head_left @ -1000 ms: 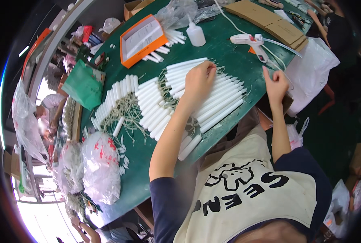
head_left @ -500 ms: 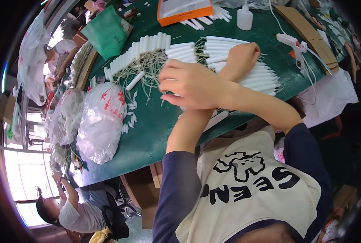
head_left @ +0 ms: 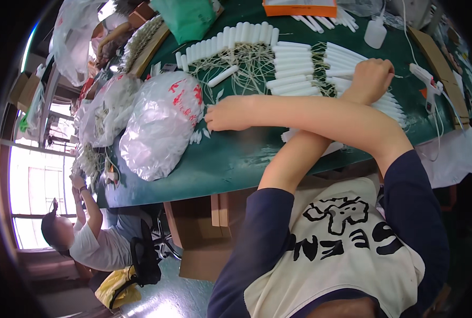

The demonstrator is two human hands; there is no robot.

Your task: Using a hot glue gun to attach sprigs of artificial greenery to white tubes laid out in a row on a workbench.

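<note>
My forearms cross over the green table, the right one on top. On the left side, my right hand (head_left: 226,114) is lowered with bent fingers among small white flame-shaped pieces (head_left: 195,137), beside a clear plastic bag (head_left: 156,127). What its fingertips hold, if anything, is hidden. My left hand (head_left: 372,79) lies farther right with curled fingers, over rows of slim white tubes (head_left: 346,57); its grip is hidden too. More white tubes (head_left: 230,38) with thin pale wires (head_left: 236,58) stretch along the table's far part. One loose white tube (head_left: 223,76) lies across the wires.
A hot glue gun (head_left: 425,79) with its cord lies at the right. Behind are a white squeeze bottle (head_left: 375,33), an orange-edged box (head_left: 299,9) and a green bag (head_left: 185,18). Another person (head_left: 98,244) sits at the left. A cardboard box (head_left: 201,238) stands below the table's front edge.
My right hand has moved left from the wired tubes down to the small white pieces by the bag. My left hand remains over the tubes. The whole view has shifted.
</note>
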